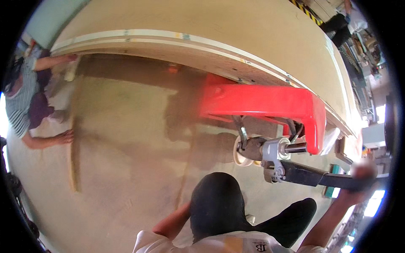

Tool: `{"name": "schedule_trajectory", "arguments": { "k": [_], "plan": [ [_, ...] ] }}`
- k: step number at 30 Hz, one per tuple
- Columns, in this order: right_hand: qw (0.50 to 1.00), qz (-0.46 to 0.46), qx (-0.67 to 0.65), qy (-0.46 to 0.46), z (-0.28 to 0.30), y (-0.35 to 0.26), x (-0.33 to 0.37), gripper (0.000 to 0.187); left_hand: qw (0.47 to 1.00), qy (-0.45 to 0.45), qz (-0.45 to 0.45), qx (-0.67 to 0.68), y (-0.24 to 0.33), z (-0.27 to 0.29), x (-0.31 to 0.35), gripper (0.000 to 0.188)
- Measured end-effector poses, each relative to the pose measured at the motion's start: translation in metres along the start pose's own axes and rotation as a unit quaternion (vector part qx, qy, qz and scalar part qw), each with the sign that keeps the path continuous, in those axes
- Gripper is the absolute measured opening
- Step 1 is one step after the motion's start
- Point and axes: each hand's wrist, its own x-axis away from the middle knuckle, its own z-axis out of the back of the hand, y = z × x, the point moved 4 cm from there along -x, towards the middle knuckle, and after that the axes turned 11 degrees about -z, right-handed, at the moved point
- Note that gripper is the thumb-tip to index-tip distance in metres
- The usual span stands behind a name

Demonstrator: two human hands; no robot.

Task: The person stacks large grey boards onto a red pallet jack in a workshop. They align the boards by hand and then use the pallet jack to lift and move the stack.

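Note:
A red pallet jack (261,101) stands in front of me, its far end reaching under a thick stack of tan boards (202,21). Its black handle (303,173) is lowered sideways to the right from the grey metal pivot (276,152). At that handle's outer end is my right hand (366,173), closed around it and partly blurred. My left forearm (173,221) goes down behind my bent black-clad knee (217,202), which hides the left hand. Pale wheels (240,154) show beneath the jack's pivot.
At the left a co-worker (29,97) crouches, one hand on a long wooden strip (72,164) and the other near the stack's corner. Another person (344,25) is at the far right. A green-and-white object (332,181) lies beyond the handle.

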Motion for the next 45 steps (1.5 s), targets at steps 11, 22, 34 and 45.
{"name": "schedule_trajectory", "arguments": {
  "k": [11, 22, 34, 45],
  "plan": [
    [0.98, -0.106, -0.072, -0.153, 0.0, 0.052, -0.018, 0.049, 0.995, 0.068, -0.07, -0.02, 0.032, 0.005, 0.125, 0.039],
    [0.952, -0.087, -0.044, -0.291, -0.056, 0.035, -0.011, 0.048, 0.972, 0.132, -0.189, 0.039, 0.076, -0.016, 0.277, 0.053],
    [0.941, -0.085, -0.095, -0.314, -0.063, 0.035, 0.006, 0.025, 0.866, -0.08, -0.3, -0.393, 0.302, -0.184, 0.431, 0.056],
    [0.935, -0.053, -0.089, -0.338, -0.072, 0.018, 0.014, 0.023, 0.687, -0.281, -0.311, -0.594, 0.246, -0.318, 0.332, 0.053]
  ]
}}
